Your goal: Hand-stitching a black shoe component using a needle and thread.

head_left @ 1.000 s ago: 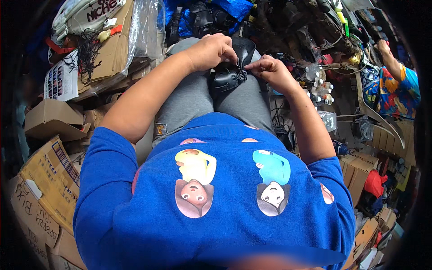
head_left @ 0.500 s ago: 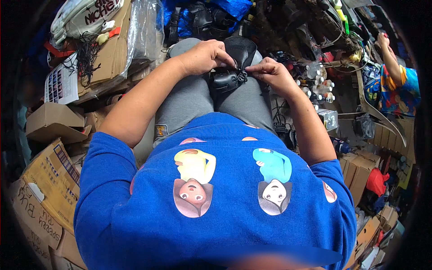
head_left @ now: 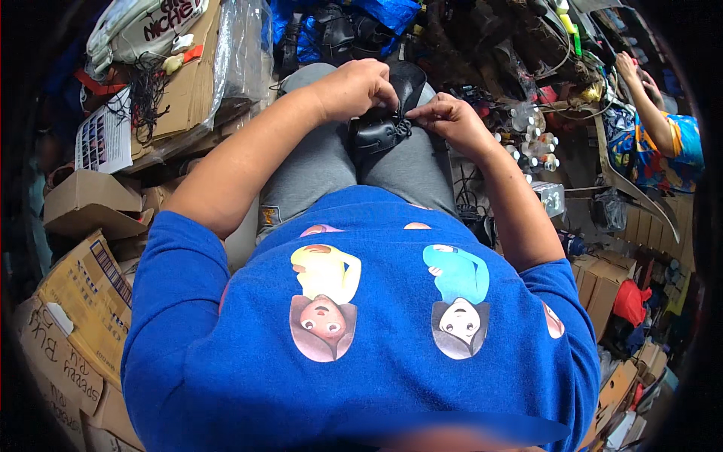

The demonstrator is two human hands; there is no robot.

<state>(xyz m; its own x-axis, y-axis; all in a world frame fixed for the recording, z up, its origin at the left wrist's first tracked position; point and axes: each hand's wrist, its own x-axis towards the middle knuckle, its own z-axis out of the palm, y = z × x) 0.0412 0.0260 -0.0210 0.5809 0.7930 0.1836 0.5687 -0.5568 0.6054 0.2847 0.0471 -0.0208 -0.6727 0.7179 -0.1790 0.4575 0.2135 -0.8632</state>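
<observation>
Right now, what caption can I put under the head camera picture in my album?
Left hand and right hand close together at a black lace-up shoe on grey trousers.

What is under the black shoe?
Grey trousers show beside and below the black shoe, which sits over them; its underside and whatever it directly touches are covered.

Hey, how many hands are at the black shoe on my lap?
2: your left hand on its left side, your right hand on its right, both near the black shoe's lacing.
</observation>
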